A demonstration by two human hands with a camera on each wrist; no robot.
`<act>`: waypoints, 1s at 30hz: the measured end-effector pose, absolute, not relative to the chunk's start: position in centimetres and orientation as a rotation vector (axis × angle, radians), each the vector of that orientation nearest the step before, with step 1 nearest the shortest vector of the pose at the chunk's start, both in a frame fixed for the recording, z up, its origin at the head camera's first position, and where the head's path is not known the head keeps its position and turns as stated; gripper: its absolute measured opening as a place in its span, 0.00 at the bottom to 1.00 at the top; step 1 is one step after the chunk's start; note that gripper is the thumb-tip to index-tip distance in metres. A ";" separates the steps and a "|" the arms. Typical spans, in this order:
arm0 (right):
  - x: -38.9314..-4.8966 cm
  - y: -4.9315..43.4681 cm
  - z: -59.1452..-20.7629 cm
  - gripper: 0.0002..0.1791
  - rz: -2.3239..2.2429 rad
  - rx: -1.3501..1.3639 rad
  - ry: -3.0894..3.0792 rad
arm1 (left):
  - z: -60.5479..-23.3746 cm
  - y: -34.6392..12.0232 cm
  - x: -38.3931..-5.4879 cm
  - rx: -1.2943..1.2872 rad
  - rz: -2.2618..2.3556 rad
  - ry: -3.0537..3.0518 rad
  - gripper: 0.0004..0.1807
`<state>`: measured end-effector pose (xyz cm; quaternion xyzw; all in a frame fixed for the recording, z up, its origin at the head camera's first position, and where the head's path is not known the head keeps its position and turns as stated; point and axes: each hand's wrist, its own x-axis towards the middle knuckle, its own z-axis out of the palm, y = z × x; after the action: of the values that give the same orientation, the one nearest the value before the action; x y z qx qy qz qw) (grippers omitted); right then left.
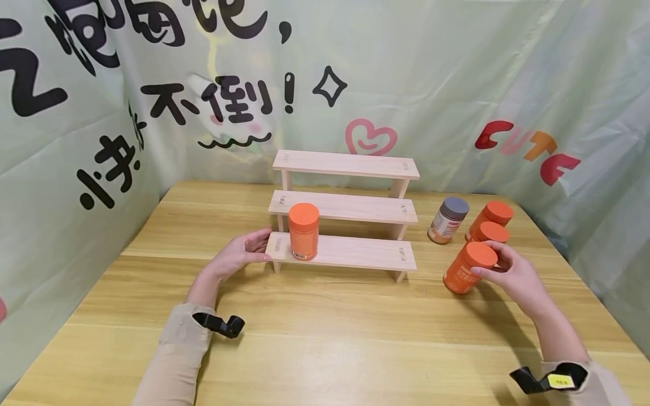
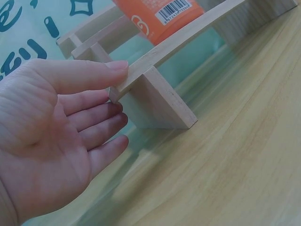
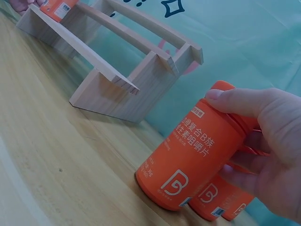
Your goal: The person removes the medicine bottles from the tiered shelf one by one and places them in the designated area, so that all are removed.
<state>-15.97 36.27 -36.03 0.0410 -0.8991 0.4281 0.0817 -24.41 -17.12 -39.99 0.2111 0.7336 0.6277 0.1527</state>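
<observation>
A three-tier wooden shelf [image 1: 350, 251] stands on the table, with one orange bottle [image 1: 304, 234] upright on the left part of its lowest board. My left hand [image 1: 241, 256] holds the left end of that board; the left wrist view shows the thumb [image 2: 117, 66] at its front corner and the index fingertip against its end. On the right, my right hand [image 1: 515, 276] grips another orange bottle [image 3: 188, 150] near its lid, thumb on the near side. That bottle leans slightly, and whether its base touches the table I cannot tell.
Behind the held bottle are two more orange bottles [image 1: 495, 213], partly hidden. A grey-lidded bottle [image 1: 448, 220] stands between them and the shelf. The wooden table [image 1: 330, 338] is bordered by a printed pale green cloth [image 1: 437, 73] at the back and sides.
</observation>
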 end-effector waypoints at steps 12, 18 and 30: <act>-16.0 36.7 -36.1 0.25 1.404 0.237 -2.638 | -40.2 -17.1 -24.5 0.611 1.824 2.085 0.41; -16.2 36.9 -35.1 0.23 1.472 0.263 -2.584 | -40.2 -17.3 -24.5 0.617 1.822 2.085 0.40; -17.5 36.0 -32.3 0.22 1.485 0.289 -2.554 | -40.3 -17.2 -24.6 0.610 1.813 2.086 0.40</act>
<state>-17.55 35.99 -32.27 0.0969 -0.8572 0.4984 0.0863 -24.57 -17.24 -40.27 0.2129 0.7281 0.6328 0.1551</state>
